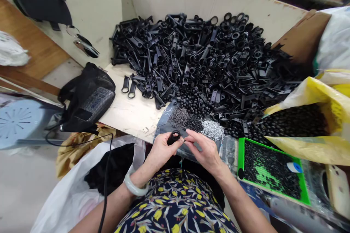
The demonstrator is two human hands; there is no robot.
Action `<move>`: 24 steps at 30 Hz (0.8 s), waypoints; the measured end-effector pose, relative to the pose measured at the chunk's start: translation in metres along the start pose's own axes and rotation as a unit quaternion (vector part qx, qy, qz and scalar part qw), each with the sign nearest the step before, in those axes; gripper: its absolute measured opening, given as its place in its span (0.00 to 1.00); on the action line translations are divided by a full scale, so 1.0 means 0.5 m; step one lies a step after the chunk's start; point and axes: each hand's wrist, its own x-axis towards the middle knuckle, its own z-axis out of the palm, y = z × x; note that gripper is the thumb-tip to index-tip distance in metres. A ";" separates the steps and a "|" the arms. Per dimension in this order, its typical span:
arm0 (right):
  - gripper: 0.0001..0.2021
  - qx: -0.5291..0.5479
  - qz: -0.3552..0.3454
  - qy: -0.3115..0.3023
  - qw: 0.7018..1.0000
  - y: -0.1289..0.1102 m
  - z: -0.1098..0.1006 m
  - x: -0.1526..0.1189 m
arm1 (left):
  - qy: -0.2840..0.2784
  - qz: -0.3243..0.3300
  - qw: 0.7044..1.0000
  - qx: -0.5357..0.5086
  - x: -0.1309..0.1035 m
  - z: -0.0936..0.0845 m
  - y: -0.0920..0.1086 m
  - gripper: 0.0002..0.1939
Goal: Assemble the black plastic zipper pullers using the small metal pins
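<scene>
Near the table's front edge, my left hand is closed around a black ring-shaped plastic part, its round opening facing up. Beside it my right hand pinches at the part's right side, thumb and forefinger together on a tiny dark piece. The kind of that piece is too small to make out. Just beyond both hands lie a heap of silvery pins, a heap of small brownish-grey pieces and small black pieces.
A large pile of black plastic parts fills the back. At right are a green tray of small black pieces and a yellow bag with black balls. A black mesh bag and white plastic sack are at left.
</scene>
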 end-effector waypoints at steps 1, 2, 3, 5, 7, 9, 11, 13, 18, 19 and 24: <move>0.32 -0.003 -0.004 -0.001 1.000 0.000 -0.001 -0.002 | -0.014 -0.005 1.000 0.008 0.000 -0.002 0.000 0.15; 0.34 -0.007 -0.010 -0.001 1.000 -0.001 -0.003 -0.003 | -0.030 -0.010 0.999 0.016 0.001 -0.004 0.001 0.14; 0.36 -0.015 -0.021 -0.001 1.000 -0.002 -0.004 -0.005 | -0.044 -0.015 0.999 0.024 0.001 -0.006 0.001 0.14; 0.38 -0.038 -0.056 -0.002 0.998 -0.004 -0.007 -0.007 | -0.062 -0.025 0.997 0.038 0.002 -0.009 0.002 0.14; 0.40 -0.066 -0.088 -0.001 0.994 -0.008 -0.010 -0.009 | -0.066 -0.035 0.997 0.037 0.003 -0.007 0.004 0.14; 0.41 -0.088 -0.098 0.003 0.991 -0.012 -0.013 -0.010 | -0.065 -0.046 0.997 0.005 0.003 -0.002 0.005 0.14; 0.41 -0.101 -0.093 0.012 0.990 -0.016 -0.014 -0.011 | -0.055 -0.058 0.995 -0.061 0.004 0.006 0.007 0.15; 0.42 -0.099 -0.075 0.025 0.992 -0.022 -0.012 -0.011 | -0.038 -0.076 0.987 -0.138 0.005 0.015 0.008 0.16; 0.33 -0.002 0.086 0.079 0.993 -0.037 -0.002 -0.005 | -0.015 -0.125 0.943 -0.307 0.006 0.029 0.013 0.18; 0.27 0.004 0.102 0.088 0.991 -0.039 0.000 -0.002 | -0.015 -0.135 0.933 -0.332 0.006 0.030 0.015 0.18; 0.10 -0.026 0.083 0.118 0.989 -0.045 0.012 0.012 | -0.025 -0.155 0.901 -0.404 0.001 0.031 0.022 0.19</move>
